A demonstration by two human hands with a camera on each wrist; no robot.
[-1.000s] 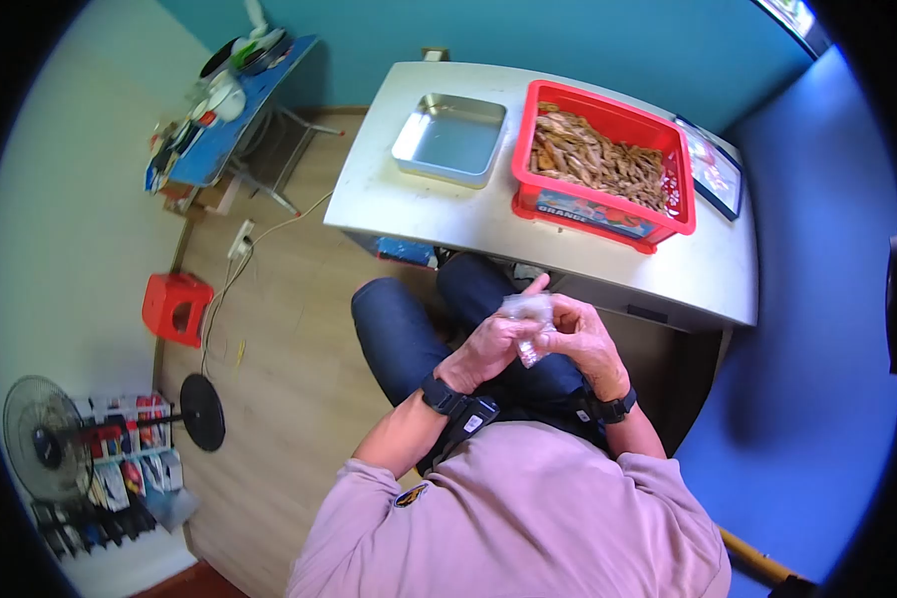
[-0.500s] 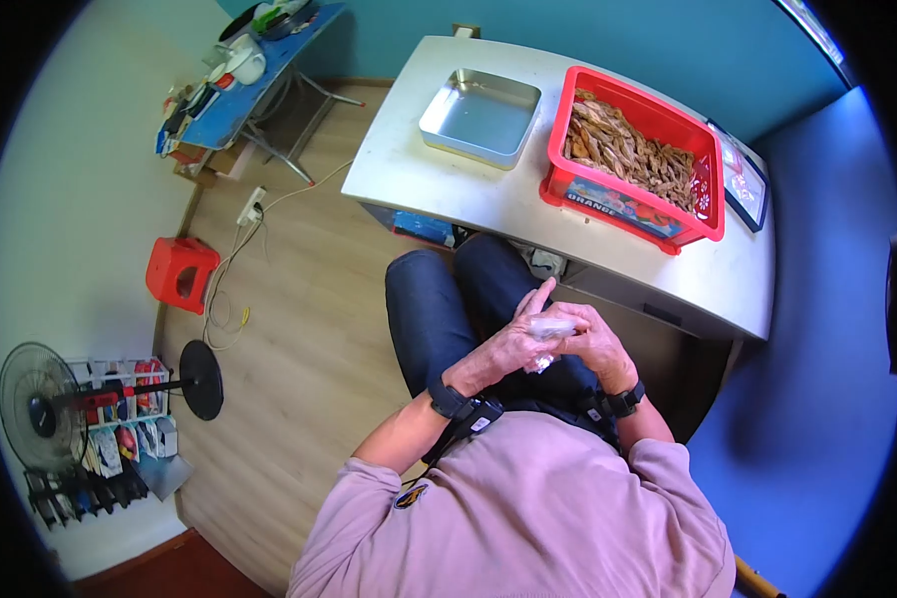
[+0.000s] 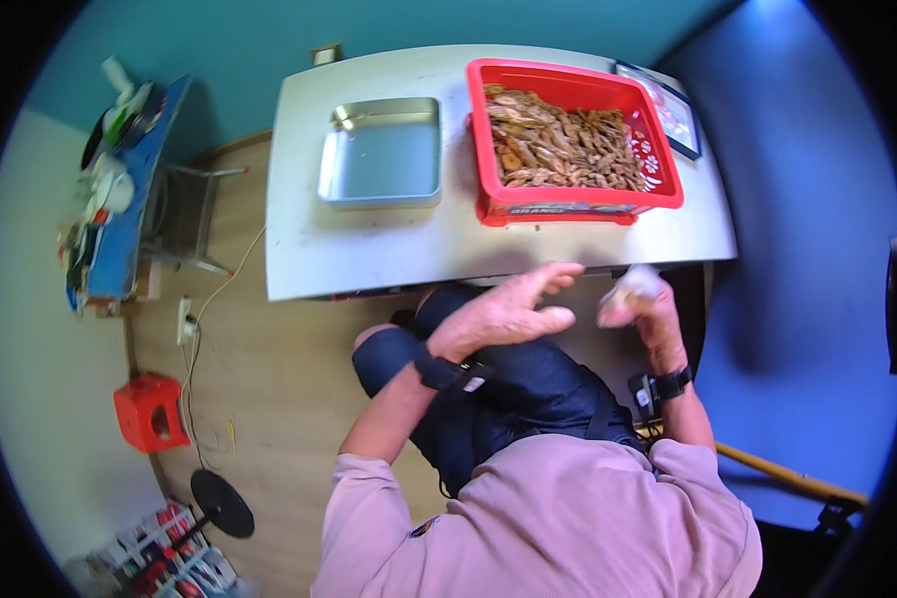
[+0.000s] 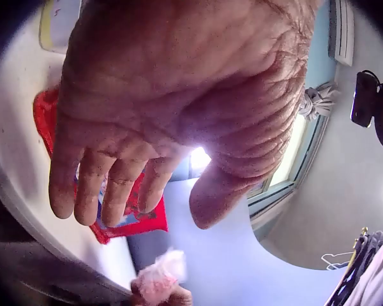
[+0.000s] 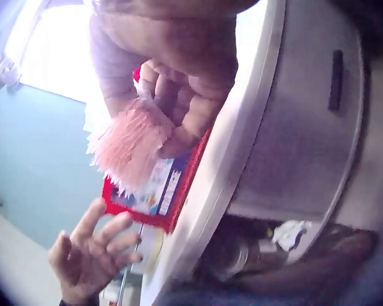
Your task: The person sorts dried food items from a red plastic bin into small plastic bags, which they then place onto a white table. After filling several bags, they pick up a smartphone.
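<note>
In the head view my left hand (image 3: 508,311) hovers in front of the table's near edge, fingers extended, thumb apart and nothing in its grasp. Its bare palm (image 4: 179,83) fills the left wrist view. Further right, my right hand (image 3: 660,327) grips a crumpled wad of thin whitish film (image 3: 636,286). Up close in the right wrist view the wad (image 5: 133,143) looks pinkish and ragged at the edges, pinched between thumb and curled fingers. Both hands are apart, below the red basket (image 3: 476,130), which holds a heap of brown, knobbly dried pieces (image 3: 563,145).
On the white table (image 3: 369,249), a shallow metal tray (image 3: 381,202) stands left of the basket and a framed picture (image 3: 678,120) lies behind it. A red stool (image 3: 149,412), a cable and a fan base (image 3: 222,502) are on the floor at left. A blue wall rises at right.
My hands were together, handling the crumpled film between them. They have separated: the right hand has carried the film rightward, and the left has let go. The head view has also shifted.
</note>
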